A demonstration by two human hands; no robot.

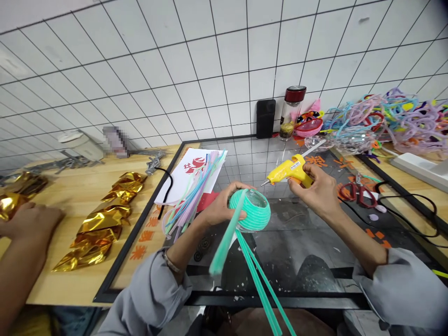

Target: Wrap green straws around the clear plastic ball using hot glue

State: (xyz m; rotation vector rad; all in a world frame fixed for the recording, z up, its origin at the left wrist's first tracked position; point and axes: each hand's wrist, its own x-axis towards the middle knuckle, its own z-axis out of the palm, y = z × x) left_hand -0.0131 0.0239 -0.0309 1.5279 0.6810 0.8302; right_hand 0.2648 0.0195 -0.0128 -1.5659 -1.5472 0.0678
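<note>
so, the two hands are apart, each closed on something. the left hand (224, 207) grips a small round clear bowl wrapped in rings of mint-green fuzzy stems (257, 215), thumb across its near side, holding it tilted above a black-framed dark glass panel (297, 242) on the table. one thick mint-green strand (227, 240) juts from the bowl towards the viewer – its tip blurred – and a bundle of thinner mint-green strands (258, 284) hangs down past the panel's near edge.

the right hand (315, 184) is wrapped around a yellow plastic glue gun (285, 171), a pale stick poking out at the back. its nozzle points down and left, near the bowl but not touching it.

left of the bowl, a loose bunch of pastel fuzzy stems (196, 191) lies partly over a white paper sheet with a red print (180, 170). to the right, dark-red-handled scissors (367, 196) lie near a black cable (409, 198); a tangled heap of multicoloured fuzzy stems (395, 116) sits by the wall. farther left – beyond a crumpled gold foil piece (100, 224) – is another person's hand (35, 224), by more gold foil (10, 205).
</note>
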